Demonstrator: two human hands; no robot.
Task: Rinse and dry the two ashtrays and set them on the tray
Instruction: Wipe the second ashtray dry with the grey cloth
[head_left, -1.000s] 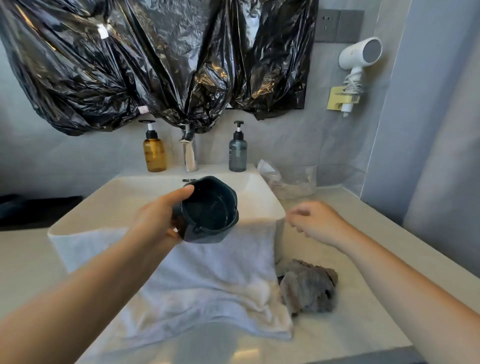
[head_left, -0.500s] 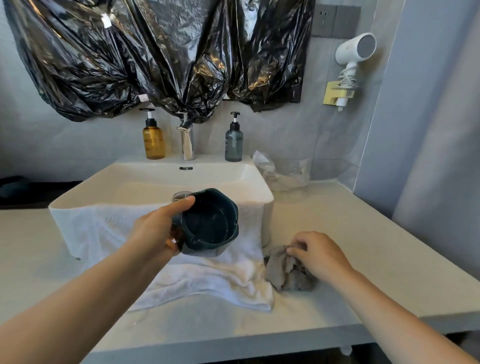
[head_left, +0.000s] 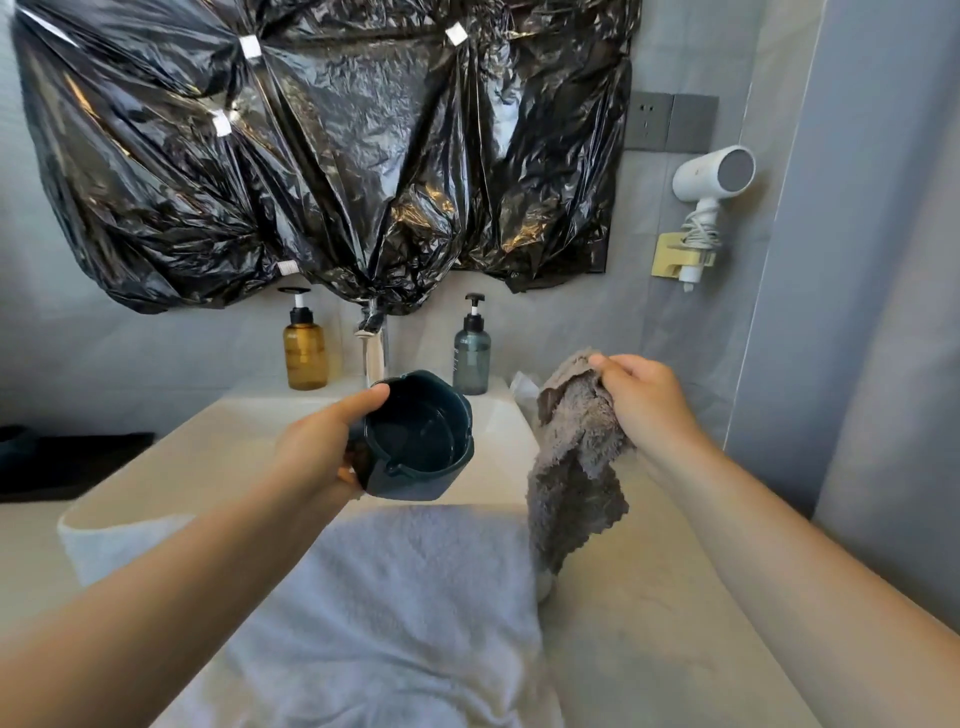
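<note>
The dark teal, glossy ashtray with a notched rim (head_left: 418, 436) was in the air over the front of the white rectangular basin (head_left: 208, 441), tipped so its mouth faced the camera. The left hand (head_left: 317, 447) had its grip clenched round it, thumb on the upper rim and fingers curled under the wall. The bowl's sheen suggested it was wet. It looked like glazed ceramic: stiff, probably weighty for its size, slick while damp, and likely to chip if it fell against the basin. The thick wall, pinched between thumb and fingers, seemed the safest hold; the notches would give the thumb a little purchase.

Just to its right, apart from it, the right hand (head_left: 644, 400) pinched the top edge of a fluffy grey cloth (head_left: 576, 457), which hung limp: soft, light and easy to push into the bowl.

Below both, a white terry towel (head_left: 415, 597) lay over the basin's front edge, beside the pale stone tabletop (head_left: 649, 623). Only 1 ashtray showed; the other and the tray were out of view
</note>
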